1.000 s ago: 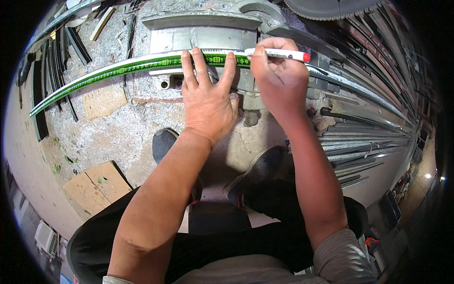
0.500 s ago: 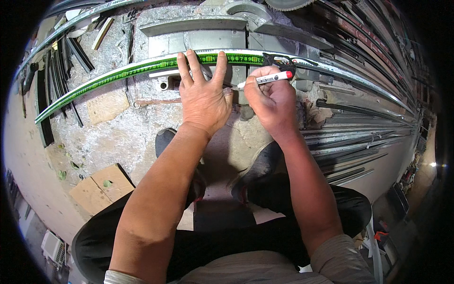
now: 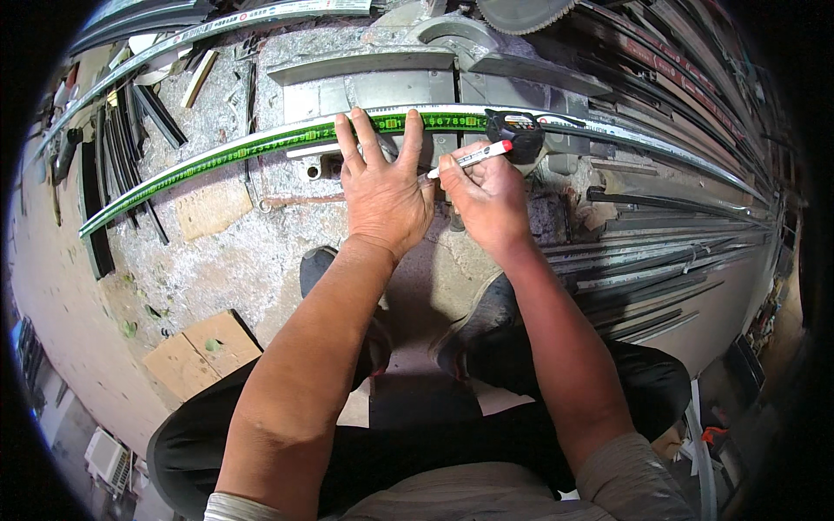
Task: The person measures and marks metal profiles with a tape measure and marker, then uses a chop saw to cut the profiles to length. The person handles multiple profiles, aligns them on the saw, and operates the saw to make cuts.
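My left hand [image 3: 382, 187] lies flat, fingers spread, pressing a green measuring tape [image 3: 234, 152] onto a long metal strip that runs across the saw bench. The tape's black case [image 3: 514, 132] sits at the strip's right part, just above my right hand. My right hand [image 3: 486, 195] is closed around a white marker with a red cap [image 3: 469, 158]; its tip points left toward my left thumb, close under the tape.
A grey saw base with a round blade [image 3: 521, 13] stands behind the strip. Many long metal profiles [image 3: 660, 252] lie stacked at the right, dark strips [image 3: 130, 122] at the left. Cardboard pieces [image 3: 195, 352] lie on the dusty floor. My shoes [image 3: 473, 326] rest below the hands.
My right hand has come down and to the left with the marker, from above the tape to just under it beside my left thumb. The left hand stays pressed on the tape.
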### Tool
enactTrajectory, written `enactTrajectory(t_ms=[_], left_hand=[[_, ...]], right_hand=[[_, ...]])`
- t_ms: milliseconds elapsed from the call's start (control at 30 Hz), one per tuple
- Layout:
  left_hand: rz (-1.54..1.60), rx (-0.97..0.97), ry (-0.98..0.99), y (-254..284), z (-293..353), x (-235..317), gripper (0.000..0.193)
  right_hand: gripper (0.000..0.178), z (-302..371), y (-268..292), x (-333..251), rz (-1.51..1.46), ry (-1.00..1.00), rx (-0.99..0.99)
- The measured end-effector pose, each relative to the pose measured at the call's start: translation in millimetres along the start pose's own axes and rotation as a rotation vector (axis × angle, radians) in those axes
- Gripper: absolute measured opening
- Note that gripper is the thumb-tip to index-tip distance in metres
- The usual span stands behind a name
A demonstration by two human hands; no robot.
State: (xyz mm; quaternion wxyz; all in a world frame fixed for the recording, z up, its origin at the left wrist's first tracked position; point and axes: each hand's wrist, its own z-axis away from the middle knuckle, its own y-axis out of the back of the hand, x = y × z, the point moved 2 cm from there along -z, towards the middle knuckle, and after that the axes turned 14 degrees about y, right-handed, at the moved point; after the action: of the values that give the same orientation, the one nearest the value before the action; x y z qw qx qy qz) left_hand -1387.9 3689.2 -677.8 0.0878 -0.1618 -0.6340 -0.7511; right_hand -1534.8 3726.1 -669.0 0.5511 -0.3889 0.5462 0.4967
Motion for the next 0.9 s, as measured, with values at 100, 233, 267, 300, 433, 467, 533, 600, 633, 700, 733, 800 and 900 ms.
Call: enactTrajectory(t_ms=[100, 233, 267, 300, 433, 467, 533, 600, 633, 700, 733, 800, 900], left_hand=[[-0.013, 0.006, -0.009, -0.6, -0.1, 1.1, 0.083], [-0.012, 0.013, -0.017, -1.9, 0.0, -0.6, 0.083], [-0.009, 0.009, -0.017, -2.2, -0.1, -0.7, 0.083], [-0.006, 0.006, -0.017, -2.6, -0.1, -0.9, 0.083], [-0.017, 0.016, -0.018, -3.4, 0.0, -1.1, 0.084], [-0.024, 0.013, -0.015, -3.4, -0.2, -0.6, 0.084], [-0.04, 0.006, -0.007, -2.8, -0.2, 0.3, 0.084], [-0.054, -0.005, -0.002, -1.8, -0.2, 0.9, 0.082], [-0.062, -0.011, 0.001, -2.0, 0.0, 0.9, 0.081], [-0.059, 0.003, -0.006, -3.7, -0.1, -0.4, 0.08], [-0.058, 0.009, -0.01, -4.6, -0.4, -0.4, 0.079], [-0.051, 0.024, -0.017, -6.2, 0.1, -0.2, 0.083], [-0.048, 0.03, -0.011, -7.8, 0.3, -4.1, 0.083]], right_hand=[[0.018, 0.3, 1.8, 0.9, -0.043, -0.01, 0.04], [0.018, -0.7, 1.4, 1.6, 0.011, 0.025, 0.0], [0.017, -0.8, 1.3, 1.2, 0.022, 0.052, -0.008], [0.017, -0.7, 2.1, 4.2, 0.031, 0.062, -0.015], [0.015, 1.7, 3.6, 8.8, 0.019, 0.114, -0.005], [0.014, 2.1, 3.4, 8.0, 0.004, 0.13, 0.008], [0.014, 2.1, 4.2, 7.1, 0.017, 0.16, -0.003], [0.013, 3.4, 4.4, 5.0, 0.043, 0.178, -0.016], [0.013, 4.6, 4.0, -0.3, 0.063, 0.179, -0.024], [0.013, 5.7, 2.3, -0.2, 0.04, 0.179, -0.021], [0.014, 4.6, 0.3, 2.1, -0.003, 0.178, -0.01], [0.015, 5.7, -1.7, 4.0, 0.003, 0.147, -0.013], [0.018, 6.2, -9.5, -1.6, 0.063, 0.081, -0.041]])
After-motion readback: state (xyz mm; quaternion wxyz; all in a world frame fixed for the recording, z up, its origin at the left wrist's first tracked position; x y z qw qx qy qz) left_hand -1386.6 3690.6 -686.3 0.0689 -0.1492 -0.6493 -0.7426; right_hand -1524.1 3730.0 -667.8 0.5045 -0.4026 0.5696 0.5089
